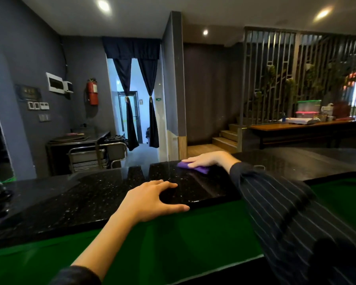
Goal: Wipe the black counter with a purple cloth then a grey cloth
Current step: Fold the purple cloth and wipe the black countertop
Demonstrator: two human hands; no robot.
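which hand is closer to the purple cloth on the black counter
Right. The right hand lies flat on the folded purple cloth at the far edge of the speckled black stone counter; the left hand rests on the near edge, apart from the cloth.

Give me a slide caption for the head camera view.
Right hand presses a purple cloth on the speckled black stone counter; left hand rests at its near edge.
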